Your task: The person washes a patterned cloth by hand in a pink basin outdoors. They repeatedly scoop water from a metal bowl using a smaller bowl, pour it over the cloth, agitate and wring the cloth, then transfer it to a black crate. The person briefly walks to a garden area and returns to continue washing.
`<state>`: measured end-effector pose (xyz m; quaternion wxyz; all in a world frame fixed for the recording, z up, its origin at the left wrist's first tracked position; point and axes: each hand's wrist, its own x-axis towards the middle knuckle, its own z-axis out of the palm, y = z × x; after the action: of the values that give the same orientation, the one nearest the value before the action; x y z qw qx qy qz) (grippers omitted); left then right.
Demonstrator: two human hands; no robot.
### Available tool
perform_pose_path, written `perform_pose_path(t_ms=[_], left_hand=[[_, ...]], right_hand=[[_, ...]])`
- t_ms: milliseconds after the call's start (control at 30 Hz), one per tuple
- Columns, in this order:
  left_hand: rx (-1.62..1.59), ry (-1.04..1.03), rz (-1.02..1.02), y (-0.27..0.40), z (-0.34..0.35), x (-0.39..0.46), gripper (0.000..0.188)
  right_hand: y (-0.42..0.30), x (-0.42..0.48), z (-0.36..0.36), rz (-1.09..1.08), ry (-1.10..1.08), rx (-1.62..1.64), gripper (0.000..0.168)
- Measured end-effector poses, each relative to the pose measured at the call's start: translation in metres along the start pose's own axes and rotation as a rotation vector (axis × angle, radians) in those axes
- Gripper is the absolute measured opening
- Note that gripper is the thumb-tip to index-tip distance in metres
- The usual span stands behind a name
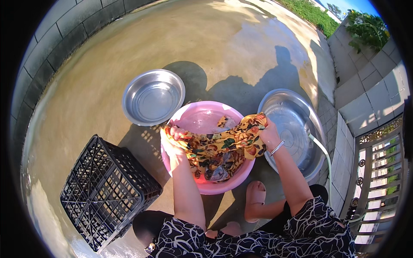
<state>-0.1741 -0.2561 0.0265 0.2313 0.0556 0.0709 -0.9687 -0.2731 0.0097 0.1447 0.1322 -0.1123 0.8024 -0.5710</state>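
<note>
A yellow floral-print cloth [222,142], wet and bunched, stretches between my two hands above a pink plastic basin [206,189]. My left hand [174,137] grips one end at the basin's left rim. The other end is held in my right hand [269,132], just past the basin's right rim; a bracelet [277,148] circles that wrist. Part of the cloth hangs down into the water [196,122] in the basin. What the fingers do beneath the folds is partly hidden.
A metal basin [154,96] stands beyond the pink one at left. At right, a larger metal basin [290,135] holds water, with a pale hose [322,150] over its rim. A black plastic crate [106,190] sits at left. Block walls [67,25] border the wet concrete.
</note>
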Motion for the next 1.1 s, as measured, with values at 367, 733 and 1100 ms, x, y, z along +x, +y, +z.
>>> perform_pose_path(t_ms=[367,733,1100], left_hand=[[1.098,0.492,-0.431,-0.06,-0.101,-0.007,0.02],[1.891,0.603,-0.692,-0.052,-0.145,0.004,0.037],[1.804,-0.117,-0.526,-0.115,0.011,-0.045,0.03]], right_hand=[[0.101,-0.013,0.078,0.129,-0.587,-1.401,0.086],[0.234,-0.02,0.126,0.24,-0.55,-1.283,0.04],[0.041,0.044,0.06,0.803,-0.716,-0.168,0.079]])
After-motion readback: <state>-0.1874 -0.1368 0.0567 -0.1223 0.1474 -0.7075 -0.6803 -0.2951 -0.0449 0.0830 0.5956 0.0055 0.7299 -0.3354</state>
